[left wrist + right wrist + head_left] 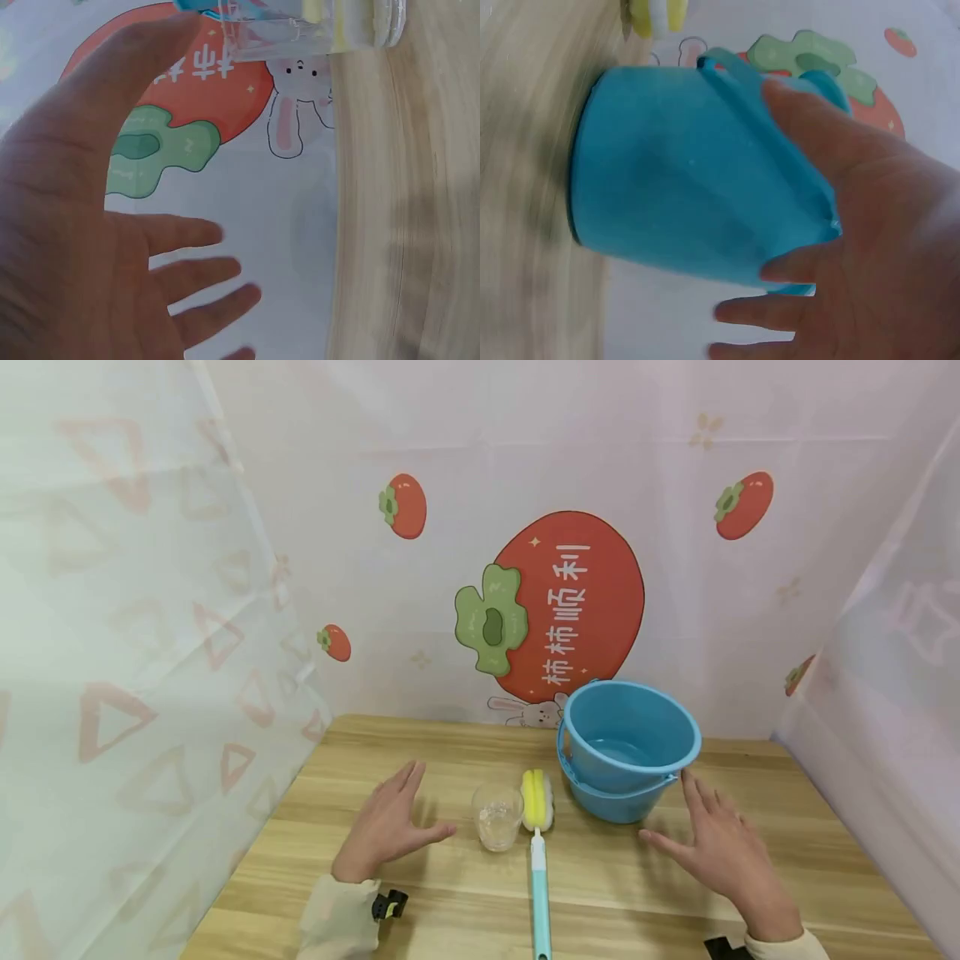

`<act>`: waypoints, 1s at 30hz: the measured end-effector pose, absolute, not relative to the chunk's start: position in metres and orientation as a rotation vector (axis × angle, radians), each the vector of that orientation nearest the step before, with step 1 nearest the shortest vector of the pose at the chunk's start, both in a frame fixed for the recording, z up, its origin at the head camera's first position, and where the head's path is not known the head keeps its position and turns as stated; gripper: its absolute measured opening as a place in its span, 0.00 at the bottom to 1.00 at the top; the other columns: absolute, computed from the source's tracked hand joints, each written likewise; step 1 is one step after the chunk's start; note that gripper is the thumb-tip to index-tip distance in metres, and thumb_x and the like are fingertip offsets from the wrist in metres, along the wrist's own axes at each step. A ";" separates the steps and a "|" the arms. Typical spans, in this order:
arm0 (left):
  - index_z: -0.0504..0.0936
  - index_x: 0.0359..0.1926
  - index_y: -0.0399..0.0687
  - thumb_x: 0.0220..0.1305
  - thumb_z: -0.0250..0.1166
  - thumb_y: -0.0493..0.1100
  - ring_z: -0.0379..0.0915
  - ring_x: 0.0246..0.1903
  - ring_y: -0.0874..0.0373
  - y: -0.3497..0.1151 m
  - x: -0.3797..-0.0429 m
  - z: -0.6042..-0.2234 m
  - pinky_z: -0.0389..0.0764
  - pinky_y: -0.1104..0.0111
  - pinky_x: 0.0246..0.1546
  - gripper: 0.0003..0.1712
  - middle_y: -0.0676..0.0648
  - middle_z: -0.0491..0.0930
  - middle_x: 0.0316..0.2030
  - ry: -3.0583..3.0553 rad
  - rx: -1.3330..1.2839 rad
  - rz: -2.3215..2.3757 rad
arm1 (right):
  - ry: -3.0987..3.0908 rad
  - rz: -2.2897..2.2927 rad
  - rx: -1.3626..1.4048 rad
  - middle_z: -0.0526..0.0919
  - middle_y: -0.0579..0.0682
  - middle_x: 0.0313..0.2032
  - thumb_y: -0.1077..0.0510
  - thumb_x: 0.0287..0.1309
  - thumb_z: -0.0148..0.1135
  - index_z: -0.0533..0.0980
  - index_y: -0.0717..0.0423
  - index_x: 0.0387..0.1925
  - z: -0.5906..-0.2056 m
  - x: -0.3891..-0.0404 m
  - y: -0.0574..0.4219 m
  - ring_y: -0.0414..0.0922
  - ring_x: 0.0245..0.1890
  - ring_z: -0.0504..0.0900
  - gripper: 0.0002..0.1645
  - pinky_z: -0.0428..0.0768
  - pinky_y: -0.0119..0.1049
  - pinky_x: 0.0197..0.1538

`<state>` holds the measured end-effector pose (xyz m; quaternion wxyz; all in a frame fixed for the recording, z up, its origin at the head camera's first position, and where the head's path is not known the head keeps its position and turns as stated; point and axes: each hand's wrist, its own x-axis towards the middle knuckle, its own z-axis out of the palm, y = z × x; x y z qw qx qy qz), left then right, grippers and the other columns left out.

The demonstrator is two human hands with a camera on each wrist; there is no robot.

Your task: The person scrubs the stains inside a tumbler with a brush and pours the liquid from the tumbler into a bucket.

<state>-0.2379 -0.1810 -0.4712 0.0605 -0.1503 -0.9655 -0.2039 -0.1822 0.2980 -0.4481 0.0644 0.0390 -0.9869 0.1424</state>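
Observation:
A clear drinking glass (pixel 498 818) stands upright on the wooden table. My left hand (pixel 390 823) is spread to its left, thumb pointing at it with a small gap. In the left wrist view the glass (pixel 300 34) shows beyond the thumb. Just right of the glass lies a sponge brush, its yellow and white head (pixel 536 800) away from me and its teal handle (pixel 540 902) toward me. Behind and right of that stands a blue bucket (pixel 622 806), handle folded down on its front. My right hand (pixel 723 847), fingers extended, is close to the bucket's right side.
The wooden tabletop (pixel 450 910) meets a white printed cloth (pixel 420 677) at the back, decorated with red persimmons. More cloth hangs at the left (pixel 150 710) and right (pixel 885 718) sides.

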 end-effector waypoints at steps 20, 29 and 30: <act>0.65 0.79 0.42 0.59 0.76 0.67 0.65 0.77 0.39 -0.138 -0.242 -0.449 0.68 0.42 0.75 0.57 0.40 0.70 0.76 -2.822 -0.765 -0.894 | -2.876 0.383 1.161 0.86 0.45 0.46 0.48 0.59 0.79 0.84 0.53 0.55 -0.428 -0.185 0.229 0.40 0.44 0.84 0.25 0.86 0.35 0.44; 0.65 0.79 0.40 0.58 0.77 0.66 0.62 0.78 0.37 -0.113 -0.250 -0.459 0.66 0.41 0.75 0.58 0.39 0.68 0.77 -2.801 -0.822 -1.012 | -2.701 0.004 1.538 0.87 0.48 0.52 0.52 0.57 0.81 0.83 0.53 0.57 -0.440 -0.197 0.179 0.42 0.53 0.85 0.28 0.85 0.34 0.55; 0.65 0.79 0.41 0.57 0.77 0.66 0.62 0.78 0.38 -0.111 -0.251 -0.462 0.67 0.41 0.75 0.59 0.39 0.69 0.77 -2.798 -0.823 -1.030 | -2.681 -0.035 1.563 0.87 0.47 0.53 0.51 0.57 0.81 0.83 0.53 0.58 -0.441 -0.198 0.175 0.42 0.54 0.85 0.28 0.85 0.33 0.56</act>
